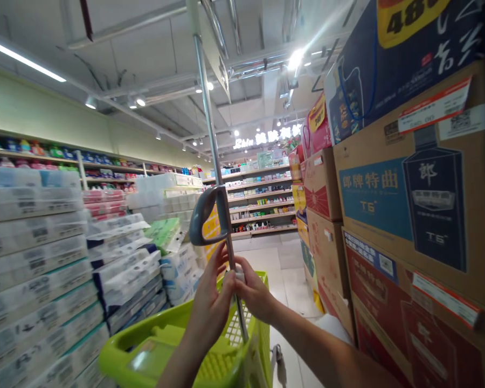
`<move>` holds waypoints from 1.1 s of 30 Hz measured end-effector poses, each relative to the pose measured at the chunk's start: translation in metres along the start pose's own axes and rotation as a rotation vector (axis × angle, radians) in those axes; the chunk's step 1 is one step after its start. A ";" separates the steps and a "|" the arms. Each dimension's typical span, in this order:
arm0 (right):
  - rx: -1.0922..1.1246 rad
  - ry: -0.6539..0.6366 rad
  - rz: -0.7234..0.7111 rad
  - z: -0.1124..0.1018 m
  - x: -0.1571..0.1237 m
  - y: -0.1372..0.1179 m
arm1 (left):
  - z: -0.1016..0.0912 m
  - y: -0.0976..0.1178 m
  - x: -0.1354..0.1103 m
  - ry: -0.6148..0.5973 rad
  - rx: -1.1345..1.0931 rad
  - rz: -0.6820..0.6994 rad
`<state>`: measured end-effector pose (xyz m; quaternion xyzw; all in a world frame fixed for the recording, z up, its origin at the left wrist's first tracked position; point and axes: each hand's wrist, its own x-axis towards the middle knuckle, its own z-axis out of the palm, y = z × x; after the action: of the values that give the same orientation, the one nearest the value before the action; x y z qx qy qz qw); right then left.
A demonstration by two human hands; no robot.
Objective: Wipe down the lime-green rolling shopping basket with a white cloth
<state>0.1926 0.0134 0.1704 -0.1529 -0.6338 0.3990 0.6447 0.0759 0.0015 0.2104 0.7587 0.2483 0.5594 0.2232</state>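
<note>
A thin metal pole [209, 108] rises, slightly tilted, from the lime-green shopping basket cart [123, 340]. A dark grey loop handle [198, 216] is on the pole just above my hands. My left hand [212, 302] is closed around the pole from the left, its fingers partly behind it. From the right, my right hand [256, 291] closes on the pole at the same height, thumb and fingers pinched together. A small whitish piece [239, 275] shows between my fingers against the pole; its kind is unclear. The pole's lower end is hidden by the cart.
Stacked tissue packs [32, 237] line the left side. Liquor cartons [380, 188] with price tags rise close on the right. A tiled aisle floor [285, 264] runs ahead to stocked shelves [262, 199]. A white panel [216, 59] hangs beside the upper pole.
</note>
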 end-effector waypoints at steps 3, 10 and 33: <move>0.026 0.058 -0.041 0.013 -0.002 0.000 | 0.004 0.003 0.002 0.054 -0.093 -0.046; 0.070 0.218 -0.096 0.025 0.040 -0.023 | 0.003 0.008 0.009 0.129 -0.121 -0.023; 0.059 0.249 -0.173 0.039 0.056 -0.054 | -0.010 0.053 0.002 0.065 -0.349 0.143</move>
<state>0.1663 0.0067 0.2530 -0.1268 -0.5476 0.3384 0.7547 0.0732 -0.0373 0.2476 0.7056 0.1001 0.6327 0.3028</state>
